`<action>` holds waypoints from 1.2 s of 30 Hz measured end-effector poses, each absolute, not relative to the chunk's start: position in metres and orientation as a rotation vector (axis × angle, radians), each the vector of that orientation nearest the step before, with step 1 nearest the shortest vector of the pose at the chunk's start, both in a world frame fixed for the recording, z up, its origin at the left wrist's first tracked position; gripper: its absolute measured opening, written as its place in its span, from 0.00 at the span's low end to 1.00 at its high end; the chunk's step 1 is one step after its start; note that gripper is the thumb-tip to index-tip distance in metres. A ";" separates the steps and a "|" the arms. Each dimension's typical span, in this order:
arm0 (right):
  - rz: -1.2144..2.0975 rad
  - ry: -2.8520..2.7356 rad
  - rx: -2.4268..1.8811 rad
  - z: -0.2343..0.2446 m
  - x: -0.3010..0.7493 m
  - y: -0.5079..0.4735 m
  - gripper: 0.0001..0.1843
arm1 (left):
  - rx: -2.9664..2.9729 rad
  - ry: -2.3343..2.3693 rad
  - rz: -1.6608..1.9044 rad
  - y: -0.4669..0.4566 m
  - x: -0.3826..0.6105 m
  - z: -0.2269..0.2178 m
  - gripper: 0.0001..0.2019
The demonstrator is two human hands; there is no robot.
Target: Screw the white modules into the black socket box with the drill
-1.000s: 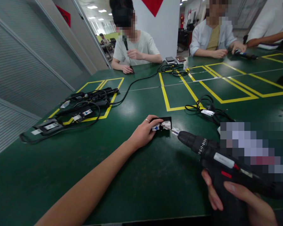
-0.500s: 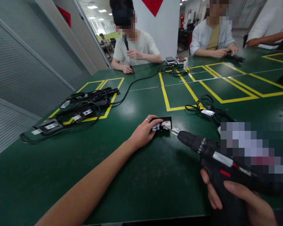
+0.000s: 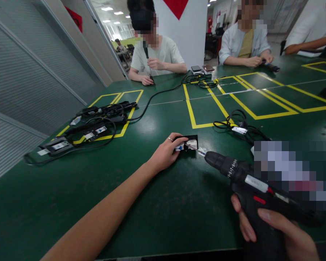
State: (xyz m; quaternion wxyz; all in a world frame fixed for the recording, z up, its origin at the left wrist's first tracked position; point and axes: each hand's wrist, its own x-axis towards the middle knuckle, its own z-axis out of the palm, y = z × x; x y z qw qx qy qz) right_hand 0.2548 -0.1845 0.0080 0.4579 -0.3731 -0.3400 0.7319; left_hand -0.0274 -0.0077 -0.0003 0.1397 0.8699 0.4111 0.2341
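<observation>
My left hand [image 3: 167, 154] is closed on a small black case with white and blue labels [image 3: 192, 142], holding it against the green table [image 3: 157, 206]. My right hand [image 3: 282, 228] grips a black cordless drill [image 3: 240, 172] by its handle, with a finger near the trigger. The drill points left, and its long thin bit [image 3: 197, 148] reaches to the labelled face of the case. Whether the bit tip sits in a screw cannot be made out. A white label with print lies just behind the bit.
Adapters with cables [image 3: 97, 125] lie in a heap at the left. A coiled black cable [image 3: 237, 123] with a white tag is beyond the drill. Yellow tape [image 3: 192, 112] marks rectangles on the table. Across it, a person [image 3: 159, 54] holds a screwdriver; other people sit at the right.
Both hands, the case and the drill stay almost in the same place. At the right, the co-worker's hands and black object have shifted slightly left.
</observation>
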 end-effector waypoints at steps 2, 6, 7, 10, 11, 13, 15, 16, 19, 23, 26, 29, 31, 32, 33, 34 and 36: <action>1.805 -0.845 -0.914 0.007 0.255 -0.184 0.17 | 2.515 1.183 0.674 -0.008 -0.027 0.000 0.26; 1.816 -0.826 -0.905 0.007 0.255 -0.183 0.16 | 2.521 1.159 0.704 -0.008 -0.027 0.001 0.26; 1.816 -0.817 -0.903 0.007 0.255 -0.183 0.16 | 2.523 1.157 0.709 -0.008 -0.027 0.001 0.26; 1.811 -0.822 -0.901 0.009 0.254 -0.182 0.16 | 2.524 1.165 0.706 -0.008 -0.027 0.001 0.26; 1.806 -0.824 -0.909 0.010 0.254 -0.182 0.16 | 2.524 1.169 0.705 -0.008 -0.027 0.001 0.26; 1.796 -0.826 -0.922 0.010 0.254 -0.182 0.16 | 2.523 1.175 0.704 -0.008 -0.027 0.000 0.27; 1.785 -0.819 -0.932 0.009 0.254 -0.183 0.16 | 2.525 1.173 0.703 -0.008 -0.027 -0.001 0.27; 1.785 -0.821 -0.930 0.009 0.254 -0.183 0.16 | 2.525 1.170 0.705 -0.007 -0.027 -0.001 0.27; 1.782 -0.821 -0.923 0.007 0.255 -0.184 0.16 | 2.521 1.163 0.707 -0.007 -0.028 -0.002 0.26; 1.784 -0.835 -0.927 0.007 0.255 -0.184 0.16 | 2.517 1.163 0.708 -0.007 -0.028 -0.002 0.26; 1.787 -0.835 -0.934 0.008 0.254 -0.183 0.16 | 2.521 1.161 0.708 -0.007 -0.027 -0.001 0.26; 1.786 -0.821 -0.922 0.009 0.253 -0.183 0.16 | 2.520 1.171 0.695 -0.008 -0.027 0.000 0.26; 1.783 -0.816 -0.903 0.008 0.253 -0.183 0.16 | 2.524 1.161 0.701 -0.008 -0.027 0.000 0.26; 1.784 -0.813 -0.898 0.008 0.253 -0.183 0.16 | 2.526 1.154 0.706 -0.008 -0.027 0.000 0.26; 1.788 -0.812 -0.893 0.008 0.253 -0.183 0.16 | 2.527 1.150 0.712 -0.008 -0.027 0.000 0.26; 1.795 -0.810 -0.893 0.007 0.253 -0.183 0.16 | 2.528 1.150 0.716 -0.007 -0.027 0.000 0.27; 1.803 -0.802 -0.897 0.008 0.253 -0.183 0.16 | 2.527 1.156 0.713 -0.007 -0.028 0.000 0.26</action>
